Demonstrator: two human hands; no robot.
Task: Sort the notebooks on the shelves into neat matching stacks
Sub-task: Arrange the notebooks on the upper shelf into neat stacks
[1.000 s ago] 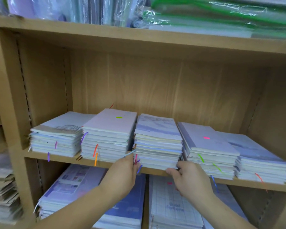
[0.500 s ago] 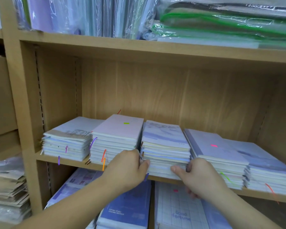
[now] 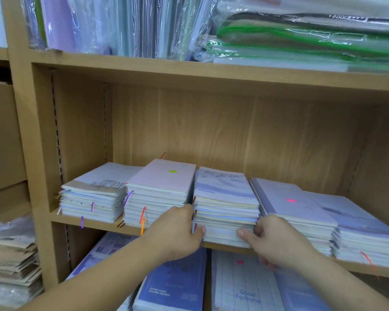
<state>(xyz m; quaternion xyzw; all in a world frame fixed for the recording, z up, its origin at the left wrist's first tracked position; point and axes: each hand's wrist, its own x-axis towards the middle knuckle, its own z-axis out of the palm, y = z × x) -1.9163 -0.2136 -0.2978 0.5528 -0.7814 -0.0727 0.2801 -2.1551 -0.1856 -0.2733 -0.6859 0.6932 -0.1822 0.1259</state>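
On the middle shelf (image 3: 103, 225), I've got the third notebook stack (image 3: 225, 212) sandwiched: left hand (image 3: 177, 230) curled round its near-left corner, right hand (image 3: 276, 241) pinching the near-right, long axis running straight back from me.

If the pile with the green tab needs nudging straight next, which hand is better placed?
Probably the left hand: it grips the middle pile at its left edge, right beside the green-tab pile. The right hand holds the far corner, with the whole middle pile between.
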